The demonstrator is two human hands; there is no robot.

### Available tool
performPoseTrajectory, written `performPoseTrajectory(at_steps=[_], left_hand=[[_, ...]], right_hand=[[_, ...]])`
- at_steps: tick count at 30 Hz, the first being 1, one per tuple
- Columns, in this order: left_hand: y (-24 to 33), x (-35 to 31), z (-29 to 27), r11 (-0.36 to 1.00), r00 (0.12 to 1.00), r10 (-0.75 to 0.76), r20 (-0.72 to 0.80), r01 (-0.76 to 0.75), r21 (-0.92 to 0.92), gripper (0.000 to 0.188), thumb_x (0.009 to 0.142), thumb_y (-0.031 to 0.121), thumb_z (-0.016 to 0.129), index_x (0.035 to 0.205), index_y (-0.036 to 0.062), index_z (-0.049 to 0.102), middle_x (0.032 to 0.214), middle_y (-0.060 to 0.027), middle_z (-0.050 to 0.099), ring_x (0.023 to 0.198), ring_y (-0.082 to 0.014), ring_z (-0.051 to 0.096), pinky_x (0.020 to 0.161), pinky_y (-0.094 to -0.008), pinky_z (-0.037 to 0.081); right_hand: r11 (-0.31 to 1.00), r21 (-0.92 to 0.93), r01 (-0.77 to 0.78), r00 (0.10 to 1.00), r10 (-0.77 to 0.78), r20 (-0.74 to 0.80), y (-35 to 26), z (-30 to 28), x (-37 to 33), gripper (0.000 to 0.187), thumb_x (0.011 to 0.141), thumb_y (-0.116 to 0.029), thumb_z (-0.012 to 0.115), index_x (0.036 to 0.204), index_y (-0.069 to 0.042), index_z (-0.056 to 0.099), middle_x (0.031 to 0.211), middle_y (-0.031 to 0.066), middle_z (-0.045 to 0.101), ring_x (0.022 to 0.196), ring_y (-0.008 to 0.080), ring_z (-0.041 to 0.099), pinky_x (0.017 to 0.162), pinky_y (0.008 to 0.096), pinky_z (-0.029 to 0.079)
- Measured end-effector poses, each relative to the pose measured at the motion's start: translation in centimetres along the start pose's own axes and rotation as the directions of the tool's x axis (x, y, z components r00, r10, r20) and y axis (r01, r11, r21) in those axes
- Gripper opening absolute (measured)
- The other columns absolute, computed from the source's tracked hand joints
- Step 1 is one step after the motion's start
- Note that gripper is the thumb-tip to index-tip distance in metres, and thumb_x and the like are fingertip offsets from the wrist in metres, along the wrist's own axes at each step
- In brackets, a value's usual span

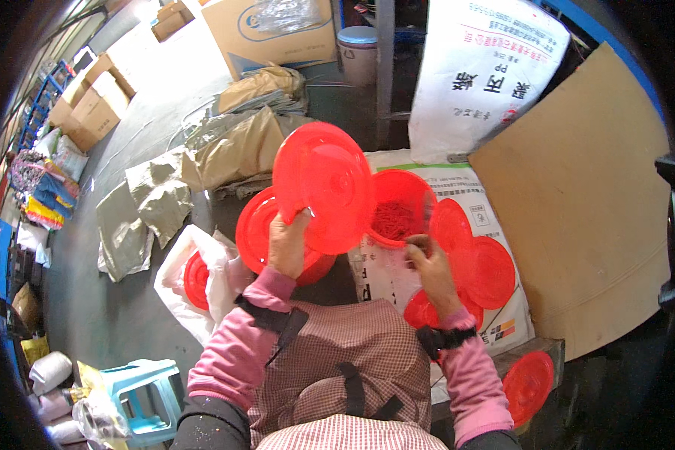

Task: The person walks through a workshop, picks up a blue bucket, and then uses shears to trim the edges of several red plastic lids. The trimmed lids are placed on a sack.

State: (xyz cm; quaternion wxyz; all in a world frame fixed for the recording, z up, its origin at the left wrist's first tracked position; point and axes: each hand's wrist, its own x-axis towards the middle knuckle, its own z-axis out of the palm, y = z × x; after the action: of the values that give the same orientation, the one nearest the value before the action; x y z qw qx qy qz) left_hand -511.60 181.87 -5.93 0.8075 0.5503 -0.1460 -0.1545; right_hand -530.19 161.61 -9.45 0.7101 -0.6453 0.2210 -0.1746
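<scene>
My left hand point(287, 244) is closed on the edge of a round red plastic lid point(322, 176), thumb on its upper face, and holds it tilted up. Below and behind that hand are more round red plastic pieces point(253, 229), partly covered by it. A red tub point(420, 186) with small thin red strips point(392, 219) inside stands to the right. My right hand point(436, 276) is at the tub's near rim, fingers bent together; what they hold, if anything, is too small to make out. Several red discs point(490, 274) lie overlapping right of this hand.
The tub and discs rest on a printed white sack point(457, 176). A large brown board point(577, 202) leans at the right. A white bag point(180, 262) with a red round piece stands at the left, near a light blue stool point(146, 397). Crumpled tan sacks point(232, 154) lie beyond.
</scene>
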Motion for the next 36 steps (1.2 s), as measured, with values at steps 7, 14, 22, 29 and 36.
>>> performPoseTrajectory(at_steps=[7, 14, 22, 29, 36], left_hand=[[2.5, -3.2, -5.2, 0.797, 0.95, -0.312, 0.033, 0.28, -0.535, 0.034, 0.09, 0.005, 0.058, 0.124, 0.0028, 0.053, 0.123, -0.0116, 0.06, 0.111, -0.0271, 0.059, 0.099, -0.0459, 0.047], [0.5, -2.3, -11.6, 0.835, 0.927, -0.337, -0.166, 0.213, -0.508, 0.037, 0.091, 0.007, 0.058, 0.126, 0.0006, 0.051, 0.125, -0.0152, 0.059, 0.114, -0.0301, 0.057, 0.103, -0.0478, 0.044], [-5.2, -1.4, -20.7, 0.85, 0.861, -0.414, -0.294, 0.251, -0.463, 0.039, 0.089, 0.007, 0.062, 0.126, 0.0033, 0.049, 0.124, -0.0151, 0.058, 0.112, -0.0313, 0.057, 0.098, -0.0519, 0.046], [-1.5, -0.6, -17.8, 0.292, 0.869, 0.194, -0.456, 0.393, 0.872, 0.075, 0.078, 0.025, 0.075, 0.141, 0.0121, 0.035, 0.137, -0.0164, 0.046, 0.127, -0.036, 0.043, 0.103, -0.0472, 0.038], [-1.0, 0.9, -11.2, 0.054, 0.904, -0.379, 0.198, -0.192, 0.98, 0.056, 0.082, 0.038, 0.067, 0.129, 0.0108, 0.054, 0.147, -0.0158, 0.035, 0.125, -0.0311, 0.048, 0.103, -0.0439, 0.04]], right_hand=[[0.319, -0.946, 0.064, 0.917, -0.394, -0.071, 3.2, -4.9, -2.3, 0.058, 0.067, -0.02, 0.083, 0.112, 0.002, 0.054, 0.107, 0.0177, 0.05, 0.1, 0.0342, 0.051, 0.087, 0.043, 0.045], [0.241, -0.968, -0.072, 0.921, -0.357, -0.157, 7.2, -9.7, -0.8, 0.036, 0.079, -0.015, 0.07, 0.107, 0.002, 0.056, 0.101, 0.021, 0.055, 0.1, 0.037, 0.054, 0.085, 0.0447, 0.046], [0.393, -0.876, -0.28, 0.689, -0.553, -0.468, 1.7, -17.4, -2.4, 0.036, 0.089, -0.019, 0.059, 0.113, 0.007, 0.053, 0.105, 0.0258, 0.059, 0.095, 0.0421, 0.058, 0.083, 0.0467, 0.047], [0.796, -0.604, -0.028, 0.707, -0.411, -0.575, -3.4, -15.8, -6.6, 0.042, 0.092, -0.023, 0.057, 0.12, 0.008, 0.051, 0.11, 0.0245, 0.06, 0.096, 0.0346, 0.061, 0.083, 0.0412, 0.048], [0.902, -0.406, 0.145, 0.802, -0.347, -0.486, -4.8, -9.6, -8.1, 0.037, 0.091, -0.019, 0.056, 0.119, 0.005, 0.054, 0.111, 0.0152, 0.062, 0.095, 0.0274, 0.062, 0.082, 0.0381, 0.049]])
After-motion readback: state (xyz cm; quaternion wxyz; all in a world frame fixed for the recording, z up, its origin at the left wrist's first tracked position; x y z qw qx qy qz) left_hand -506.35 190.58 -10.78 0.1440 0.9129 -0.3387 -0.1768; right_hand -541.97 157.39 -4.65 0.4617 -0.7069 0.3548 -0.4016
